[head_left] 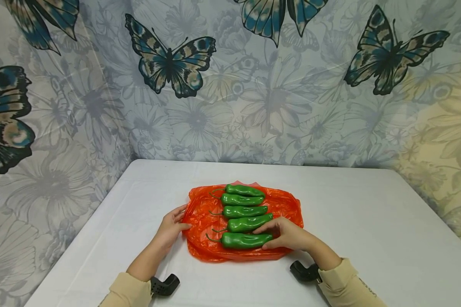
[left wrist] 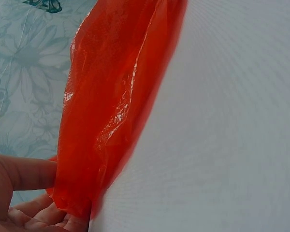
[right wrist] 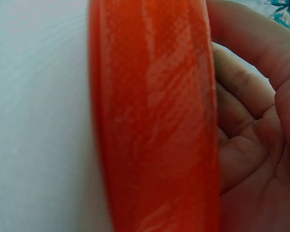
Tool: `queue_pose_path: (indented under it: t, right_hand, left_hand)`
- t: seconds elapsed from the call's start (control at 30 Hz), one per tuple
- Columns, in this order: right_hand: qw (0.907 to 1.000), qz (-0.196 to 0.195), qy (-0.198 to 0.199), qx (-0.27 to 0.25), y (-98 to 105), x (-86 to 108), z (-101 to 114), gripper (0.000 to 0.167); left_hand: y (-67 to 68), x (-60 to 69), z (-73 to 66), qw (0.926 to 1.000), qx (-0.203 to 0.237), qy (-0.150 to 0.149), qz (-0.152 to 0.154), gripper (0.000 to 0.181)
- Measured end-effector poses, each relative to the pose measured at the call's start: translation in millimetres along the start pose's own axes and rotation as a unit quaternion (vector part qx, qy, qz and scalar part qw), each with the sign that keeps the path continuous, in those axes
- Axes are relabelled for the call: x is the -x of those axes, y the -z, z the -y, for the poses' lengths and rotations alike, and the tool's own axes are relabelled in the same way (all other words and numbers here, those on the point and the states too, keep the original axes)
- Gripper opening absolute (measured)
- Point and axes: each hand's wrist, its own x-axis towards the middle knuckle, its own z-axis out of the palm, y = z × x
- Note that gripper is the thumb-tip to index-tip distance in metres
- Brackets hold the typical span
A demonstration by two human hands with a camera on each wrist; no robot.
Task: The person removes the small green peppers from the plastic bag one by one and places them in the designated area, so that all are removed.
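Note:
Several long green peppers lie side by side in a column on a crinkled red plastic bag (head_left: 288, 204), their curved stems toward the left. My right hand (head_left: 290, 234) holds the tip end of the nearest green pepper (head_left: 240, 241), thumb on the near side and fingers on the far side. In the right wrist view the bag's edge hides the pepper and part of the right hand (right wrist: 251, 111). At the bag's left edge, my left hand (head_left: 170, 226) pinches the plastic. The left wrist view has the bag (left wrist: 106, 96) between thumb and fingers of the left hand (left wrist: 26, 193).
Under the bag is a table with a white cover (head_left: 353, 213). Behind it and at the left hangs a flower-patterned cloth with butterflies (head_left: 169, 64). A black device (head_left: 165, 285) sits by the left wrist, and another black device (head_left: 304, 271) by the right.

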Motion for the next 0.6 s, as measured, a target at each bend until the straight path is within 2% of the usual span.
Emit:
queue_pose_path:
  t: [0.6]
  right_hand:
    - [0.9993, -0.019, -0.025, -0.021, -1.6, -0.1, 5.0, 0.034]
  left_hand:
    - [-0.4, -1.1, 1.0, 1.0000, 0.001, -0.005, -0.002, 0.065]
